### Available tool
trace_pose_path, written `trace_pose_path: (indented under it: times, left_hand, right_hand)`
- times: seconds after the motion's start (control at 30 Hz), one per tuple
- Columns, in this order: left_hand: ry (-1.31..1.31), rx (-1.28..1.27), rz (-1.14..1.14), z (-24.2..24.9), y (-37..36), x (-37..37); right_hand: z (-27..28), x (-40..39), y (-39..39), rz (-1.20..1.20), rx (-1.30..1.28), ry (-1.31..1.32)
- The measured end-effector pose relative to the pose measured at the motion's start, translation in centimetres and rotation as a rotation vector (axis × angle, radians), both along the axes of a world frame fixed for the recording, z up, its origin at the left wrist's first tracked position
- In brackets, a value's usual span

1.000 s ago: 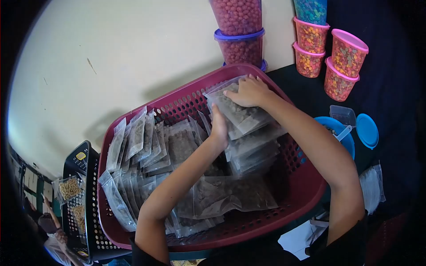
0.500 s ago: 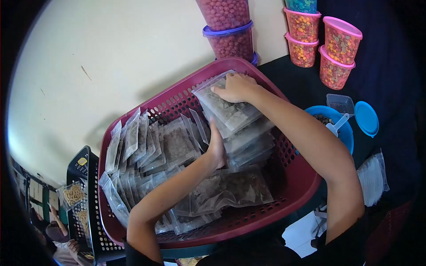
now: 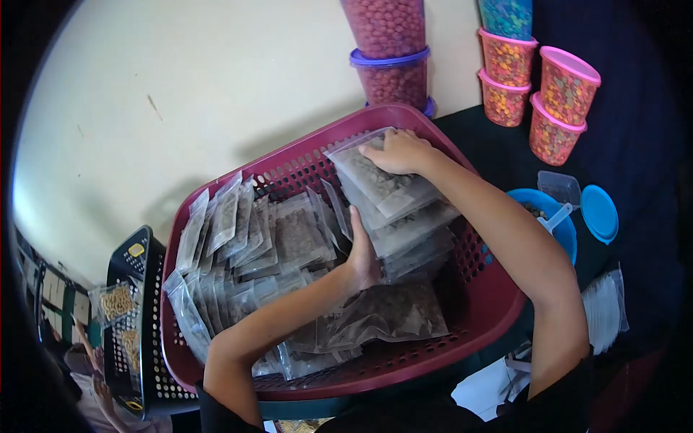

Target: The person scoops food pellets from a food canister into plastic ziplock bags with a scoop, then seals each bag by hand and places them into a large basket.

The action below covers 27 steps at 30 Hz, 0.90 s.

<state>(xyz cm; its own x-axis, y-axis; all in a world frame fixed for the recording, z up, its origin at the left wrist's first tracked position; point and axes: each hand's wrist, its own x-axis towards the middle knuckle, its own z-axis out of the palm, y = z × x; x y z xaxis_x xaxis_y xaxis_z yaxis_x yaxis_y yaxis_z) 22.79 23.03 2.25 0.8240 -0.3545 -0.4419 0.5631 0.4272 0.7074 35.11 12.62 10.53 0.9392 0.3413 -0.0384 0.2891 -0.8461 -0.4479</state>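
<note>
A stack of clear plastic packets (image 3: 379, 184) with greyish-brown contents stands in the right part of a maroon perforated basket (image 3: 498, 317). My right hand (image 3: 399, 153) is on top of it, thumb across the uppermost packet and fingers bent over its far edge. Against the near left side of the same stack rests my left hand (image 3: 363, 256), open, thumb pointing up; its other fingers are partly hidden. More filled packets (image 3: 292, 238) stand in rows on the basket's left side. A larger bag (image 3: 397, 314) lies flat near the front.
Behind the basket stand purple-lidded tubs (image 3: 393, 83) and pink-lidded tubs (image 3: 552, 130). On the right are a blue bowl (image 3: 567, 238) with a scoop, a blue lid (image 3: 599, 213) and a pile of plastic bags (image 3: 605, 310). A black basket (image 3: 151, 289) adjoins on the left; another person (image 3: 97, 390) is beyond.
The whole view has shifted slightly, so the basket and tubs appear a little lower and to the right. Both hands remain at the stack of packets.
</note>
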Motion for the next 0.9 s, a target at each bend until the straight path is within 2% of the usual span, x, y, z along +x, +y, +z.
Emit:
trace_pose_path:
  times: [0.1,0.17,0.2,0.27,0.33,0.4,0.5,0.6,0.63,0.73,0.8,0.87,0.9]
  left_hand:
    - [0.017,0.14,0.034,-0.4,0.8,0.3]
    - [-0.083,0.086,0.044,-3.6,3.4,2.9]
    - [-0.176,0.034,0.048,-3.1,3.9,3.4]
    - [-0.154,0.027,0.055,-2.2,4.1,4.5]
    - [-0.258,0.1,0.121,-1.1,3.2,5.6]
    - [-0.234,0.019,0.12,-1.2,2.8,7.2]
    - [-0.28,0.147,0.036,-1.5,2.5,8.5]
    - [-0.321,0.176,0.078,-0.5,3.3,7.9]
    - [-0.325,0.01,0.08,-0.5,4.0,8.3]
    - [-0.277,0.005,0.102,1.4,4.8,9.1]
    - [-0.351,0.101,0.114,1.6,4.5,11.0]
    - [-0.156,0.971,0.529,0.9,3.7,13.7]
    - [-0.254,0.976,0.499,1.6,3.7,13.7]
  right_hand:
    - [-0.1,0.2,0.2,0.0,-0.003,0.029]
    - [-0.4,-0.1,0.4,0.007,-0.012,-0.028]
    - [-0.5,-0.1,0.4,0.008,-0.018,-0.08]
    - [-0.5,-0.2,0.4,0.017,-0.038,-0.087]
    - [-0.4,-0.3,0.5,0.009,-0.036,-0.081]
    - [-0.2,-0.1,0.5,0.019,-0.038,-0.105]
    - [0.1,-0.4,0.5,0.026,-0.079,-0.056]
    - [0.3,-0.6,0.4,0.028,-0.021,-0.013]
    - [0.4,-0.7,0.5,0.026,-0.02,-0.021]
    - [0.2,-1.1,0.2,0.009,0.009,-0.071]
    - [0.2,-1.2,0.3,0.045,-0.076,-0.283]
    - [0.5,-1.2,0.4,0.069,-0.077,-0.28]
    - [1.0,-1.6,0.4,0.066,-0.081,-0.255]
